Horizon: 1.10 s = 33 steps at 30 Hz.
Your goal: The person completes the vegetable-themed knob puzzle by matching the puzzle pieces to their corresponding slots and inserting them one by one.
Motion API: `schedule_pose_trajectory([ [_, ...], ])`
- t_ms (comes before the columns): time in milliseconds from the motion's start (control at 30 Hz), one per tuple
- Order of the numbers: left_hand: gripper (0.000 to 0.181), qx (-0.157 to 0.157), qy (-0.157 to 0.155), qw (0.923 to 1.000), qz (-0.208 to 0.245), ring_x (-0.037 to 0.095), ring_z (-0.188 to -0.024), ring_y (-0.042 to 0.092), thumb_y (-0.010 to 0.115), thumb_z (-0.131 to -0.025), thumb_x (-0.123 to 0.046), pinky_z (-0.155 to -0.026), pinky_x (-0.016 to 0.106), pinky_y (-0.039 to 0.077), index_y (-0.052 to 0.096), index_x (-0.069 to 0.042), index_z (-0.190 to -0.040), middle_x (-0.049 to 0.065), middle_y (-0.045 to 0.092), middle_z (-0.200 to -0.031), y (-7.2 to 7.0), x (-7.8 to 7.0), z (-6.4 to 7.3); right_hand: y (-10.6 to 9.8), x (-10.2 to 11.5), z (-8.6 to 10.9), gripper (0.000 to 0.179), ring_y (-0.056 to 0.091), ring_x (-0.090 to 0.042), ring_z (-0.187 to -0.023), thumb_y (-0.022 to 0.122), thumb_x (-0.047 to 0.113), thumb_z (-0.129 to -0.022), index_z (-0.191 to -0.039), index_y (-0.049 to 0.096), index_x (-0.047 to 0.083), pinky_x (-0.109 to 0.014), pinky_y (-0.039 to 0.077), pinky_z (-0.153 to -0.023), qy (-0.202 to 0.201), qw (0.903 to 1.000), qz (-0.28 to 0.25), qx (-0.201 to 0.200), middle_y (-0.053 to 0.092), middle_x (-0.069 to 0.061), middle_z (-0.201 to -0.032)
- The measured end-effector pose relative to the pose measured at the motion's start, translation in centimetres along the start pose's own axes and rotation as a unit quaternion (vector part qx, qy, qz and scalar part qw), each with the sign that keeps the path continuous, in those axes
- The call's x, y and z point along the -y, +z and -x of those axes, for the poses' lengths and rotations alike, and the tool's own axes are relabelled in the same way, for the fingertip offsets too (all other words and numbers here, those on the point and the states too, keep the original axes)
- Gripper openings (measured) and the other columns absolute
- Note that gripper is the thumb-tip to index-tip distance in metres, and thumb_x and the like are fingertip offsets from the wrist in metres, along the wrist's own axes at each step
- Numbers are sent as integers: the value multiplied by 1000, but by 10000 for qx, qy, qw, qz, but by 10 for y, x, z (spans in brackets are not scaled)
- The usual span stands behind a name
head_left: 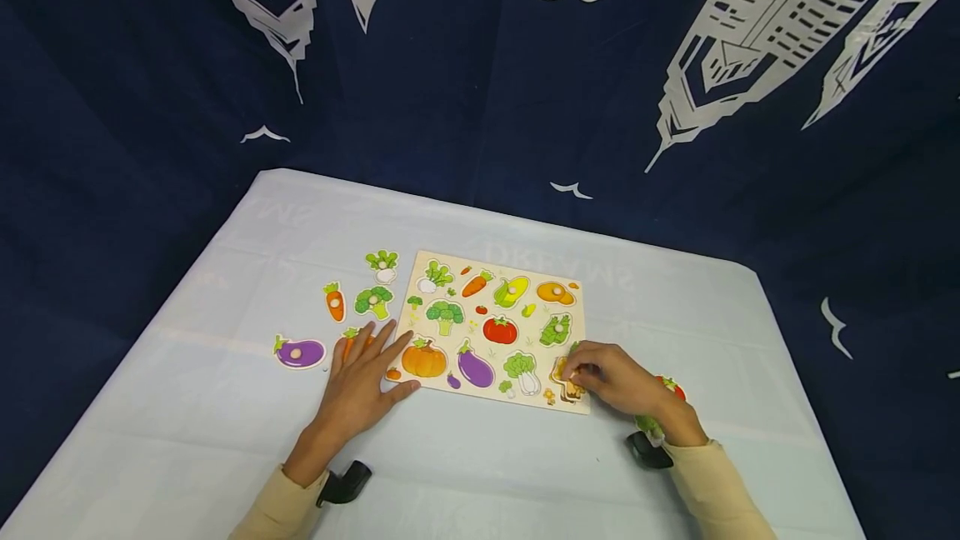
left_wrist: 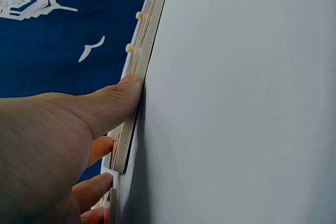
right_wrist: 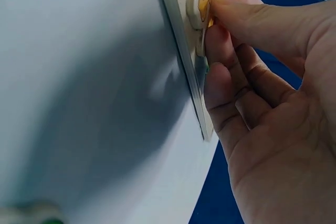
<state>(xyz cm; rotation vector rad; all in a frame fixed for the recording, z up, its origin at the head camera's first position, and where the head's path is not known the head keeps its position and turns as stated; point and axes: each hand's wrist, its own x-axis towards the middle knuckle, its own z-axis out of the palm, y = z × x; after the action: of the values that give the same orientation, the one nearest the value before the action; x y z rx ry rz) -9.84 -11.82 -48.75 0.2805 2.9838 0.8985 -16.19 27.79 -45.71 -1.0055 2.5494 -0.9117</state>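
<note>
A dark blue curtain with white skyline and bird prints point(head_left: 480, 90) filled the back of my head feed, with a table under pale white cloth point(head_left: 187, 440) before it. On that cloth I had a rectangular light-wood puzzle board with coloured vegetable pictures point(head_left: 531, 325). My right hand point(head_left: 618, 380) pinched a yellow-brown vegetable-shaped wooden piece point(head_left: 572, 394) at the board's near right corner; I could not tell whether it was seated. My left hand point(head_left: 360, 394) lay with fingers straight and spread, thumb touching the board's near edge. Left of the board lay a purple eggplant piece point(head_left: 309, 352), a green broccoli piece point(head_left: 367, 302), a green-and-white radish piece point(head_left: 386, 276) and an orange carrot piece point(head_left: 333, 304). A red tomato piece point(head_left: 677, 389) showed partly behind my right wrist.
</note>
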Motion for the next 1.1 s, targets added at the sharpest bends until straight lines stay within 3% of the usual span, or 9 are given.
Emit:
schedule_pose_trajectory([
  [500,76,-6,34,10000,7,43,-151,17,78,-86,-38,-117,67,3,46,-14,-151,16,33,-162,1,0,-3,6,3,-3,16,56,-7,-89,67,3,-94,-100,73,16,-21,48,-75,235,9997,2,34,69,6,-103],
  [833,77,-17,-14,10000,28,44,-151,17,78,-85,-38,-117,67,3,47,-14,-151,17,34,-161,1,-1,-3,5,5,-2,17,60,-9,-97,68,4,-94,-103,72,17,-23,51,-85,252,9997,7,6,69,7,-106],
  [1100,77,44,-51,10000,46,44,-151,16,78,-85,-38,-117,67,2,46,-15,-151,16,33,-162,2,-1,-3,7,8,2,24,54,-6,-83,71,4,-91,-113,69,15,-20,48,-72,459,9989,39,-88,66,6,-103],
])
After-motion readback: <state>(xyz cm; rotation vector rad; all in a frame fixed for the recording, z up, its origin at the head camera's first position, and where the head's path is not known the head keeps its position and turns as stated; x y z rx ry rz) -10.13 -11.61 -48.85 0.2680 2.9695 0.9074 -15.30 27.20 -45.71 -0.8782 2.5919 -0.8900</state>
